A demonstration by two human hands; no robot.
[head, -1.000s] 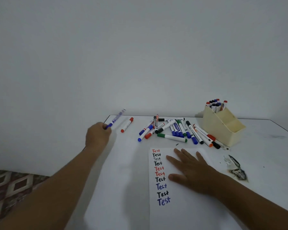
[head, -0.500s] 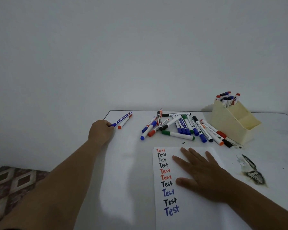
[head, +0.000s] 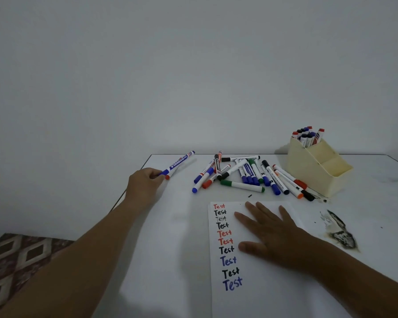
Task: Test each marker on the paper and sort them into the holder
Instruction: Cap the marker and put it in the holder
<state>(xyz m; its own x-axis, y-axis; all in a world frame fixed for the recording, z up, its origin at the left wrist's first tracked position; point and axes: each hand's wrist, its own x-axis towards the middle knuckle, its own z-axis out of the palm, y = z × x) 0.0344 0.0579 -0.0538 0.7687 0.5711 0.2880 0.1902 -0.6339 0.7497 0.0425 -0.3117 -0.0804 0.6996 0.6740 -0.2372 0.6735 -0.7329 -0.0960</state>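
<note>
Head view: left hand point(head: 145, 183) pinches blue marker point(head: 178, 164) beside red marker point(head: 170, 175), far-left worktop point(head: 170, 237). Right hand point(head: 274, 235) spread flat, pinning paper point(head: 257, 294). Advise setting it down parallel, clear of the edge.

Two markers sit at the left hand's point(head: 145, 183) grip: one blue marker point(head: 178, 165) pinched, one red-capped marker point(head: 172, 174) beneath it. One holder point(head: 317, 171) and one paper point(head: 251, 299) lie rightward; ten "Test" words point(head: 225, 242) are written there.
</note>
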